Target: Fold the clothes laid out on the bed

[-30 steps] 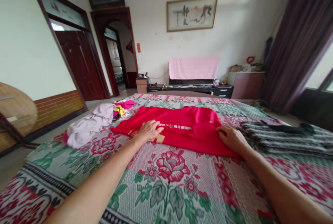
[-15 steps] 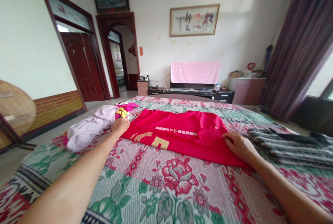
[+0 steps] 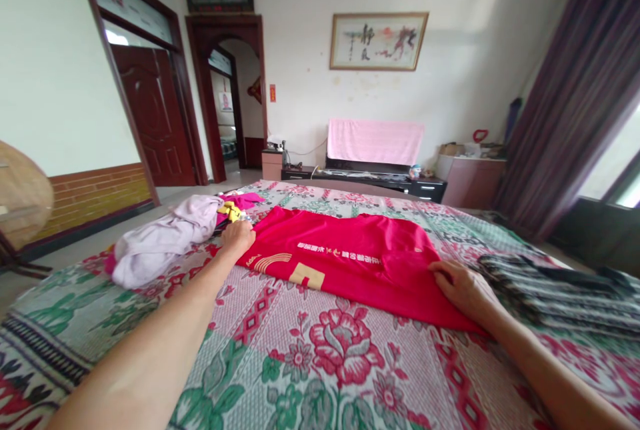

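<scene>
A red T-shirt (image 3: 345, 257) with white lettering and gold printing lies folded over on the floral bedspread (image 3: 280, 357), its print upside down to me. At its left end, my left hand (image 3: 239, 238) is closed, fingers bent around the cloth's edge. My right hand (image 3: 463, 289) pinches the fabric near the right end, thumb and index finger together. Close beyond my left hand lies a bunched pale pink garment (image 3: 165, 240), with yellow and magenta cloth (image 3: 247, 201) next to it.
Folded black-and-grey striped cloth (image 3: 555, 293) lies at the right of the bed. Beyond the far edge stands a low black cabinet (image 3: 427, 188), with a pink cloth (image 3: 375, 140) draped above it. A round wooden board (image 3: 23, 197) leans at far left.
My left hand has shifted slightly right, away from the pale pink garment. The view has tilted a little. Both hands keep their hold on the T-shirt.
</scene>
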`<state>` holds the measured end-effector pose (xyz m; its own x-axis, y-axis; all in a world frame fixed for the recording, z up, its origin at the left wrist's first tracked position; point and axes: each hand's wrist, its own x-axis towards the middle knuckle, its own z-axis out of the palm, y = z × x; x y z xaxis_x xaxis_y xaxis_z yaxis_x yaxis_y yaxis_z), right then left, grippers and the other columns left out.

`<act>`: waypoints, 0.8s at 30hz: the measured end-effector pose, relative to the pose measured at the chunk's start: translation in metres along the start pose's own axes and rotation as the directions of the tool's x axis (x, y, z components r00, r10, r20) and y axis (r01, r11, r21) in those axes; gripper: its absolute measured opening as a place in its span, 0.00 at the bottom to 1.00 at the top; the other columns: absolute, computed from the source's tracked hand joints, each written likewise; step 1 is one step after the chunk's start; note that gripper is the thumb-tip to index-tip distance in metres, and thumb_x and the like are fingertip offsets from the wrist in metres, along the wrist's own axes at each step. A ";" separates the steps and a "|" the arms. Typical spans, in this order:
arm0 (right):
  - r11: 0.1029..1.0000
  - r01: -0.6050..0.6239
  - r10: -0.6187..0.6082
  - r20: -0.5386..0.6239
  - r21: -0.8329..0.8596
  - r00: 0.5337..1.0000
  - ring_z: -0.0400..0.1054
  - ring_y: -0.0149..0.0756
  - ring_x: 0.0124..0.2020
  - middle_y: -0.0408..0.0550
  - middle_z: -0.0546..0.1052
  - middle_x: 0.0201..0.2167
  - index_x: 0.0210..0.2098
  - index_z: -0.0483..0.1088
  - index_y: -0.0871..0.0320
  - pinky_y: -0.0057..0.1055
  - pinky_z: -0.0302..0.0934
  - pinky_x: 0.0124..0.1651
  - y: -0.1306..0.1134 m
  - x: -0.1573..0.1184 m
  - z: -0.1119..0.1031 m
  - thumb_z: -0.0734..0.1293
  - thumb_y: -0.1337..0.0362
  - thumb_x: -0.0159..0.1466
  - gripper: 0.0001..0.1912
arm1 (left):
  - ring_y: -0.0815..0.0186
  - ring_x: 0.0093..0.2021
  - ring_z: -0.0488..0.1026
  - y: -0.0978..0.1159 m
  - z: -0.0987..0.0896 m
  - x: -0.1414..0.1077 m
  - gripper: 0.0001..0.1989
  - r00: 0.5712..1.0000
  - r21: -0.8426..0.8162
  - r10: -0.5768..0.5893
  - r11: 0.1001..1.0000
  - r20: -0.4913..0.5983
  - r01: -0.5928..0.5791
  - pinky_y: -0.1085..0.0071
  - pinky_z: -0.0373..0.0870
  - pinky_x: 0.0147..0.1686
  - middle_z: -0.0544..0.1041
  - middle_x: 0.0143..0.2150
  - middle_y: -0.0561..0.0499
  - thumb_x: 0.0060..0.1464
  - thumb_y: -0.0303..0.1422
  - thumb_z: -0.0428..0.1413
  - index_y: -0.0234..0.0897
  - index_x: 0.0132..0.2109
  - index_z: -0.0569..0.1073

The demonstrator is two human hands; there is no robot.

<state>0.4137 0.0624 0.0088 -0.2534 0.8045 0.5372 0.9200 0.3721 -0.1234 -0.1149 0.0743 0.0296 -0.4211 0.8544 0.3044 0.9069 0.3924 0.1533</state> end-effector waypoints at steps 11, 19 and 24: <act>1.000 0.005 -0.004 -0.028 0.022 1.000 0.74 0.37 0.31 0.46 0.79 0.35 0.34 0.76 0.54 0.30 0.65 0.36 -0.002 0.000 -0.002 0.60 0.62 0.59 0.13 | 0.57 0.47 0.74 0.000 -0.003 -0.004 0.16 0.998 -0.087 0.012 0.996 -0.059 -0.018 0.68 0.68 0.43 0.78 0.45 0.45 0.55 0.32 0.48 0.42 0.48 0.74; 1.000 0.000 0.001 -0.010 0.010 1.000 0.74 0.38 0.34 0.48 0.79 0.36 0.36 0.76 0.55 0.32 0.65 0.38 0.000 0.000 -0.002 0.59 0.63 0.59 0.14 | 0.52 0.49 0.73 -0.015 -0.005 0.015 0.17 0.971 -0.242 -0.235 0.940 0.044 0.239 0.61 0.69 0.44 0.77 0.49 0.44 0.50 0.34 0.52 0.42 0.47 0.76; 1.000 -0.005 0.005 -0.002 0.015 1.000 0.74 0.39 0.34 0.48 0.79 0.35 0.36 0.75 0.55 0.33 0.65 0.38 0.000 0.000 -0.001 0.59 0.62 0.59 0.14 | 0.54 0.48 0.73 -0.020 -0.007 0.020 0.19 0.973 -0.271 -0.230 0.935 0.022 0.228 0.64 0.68 0.43 0.77 0.49 0.43 0.53 0.40 0.51 0.39 0.48 0.76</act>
<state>0.4143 0.0621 0.0092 -0.2482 0.8053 0.5384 0.9165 0.3752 -0.1388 -0.1413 0.0810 0.0392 -0.6183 0.7483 0.2404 0.7494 0.4691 0.4672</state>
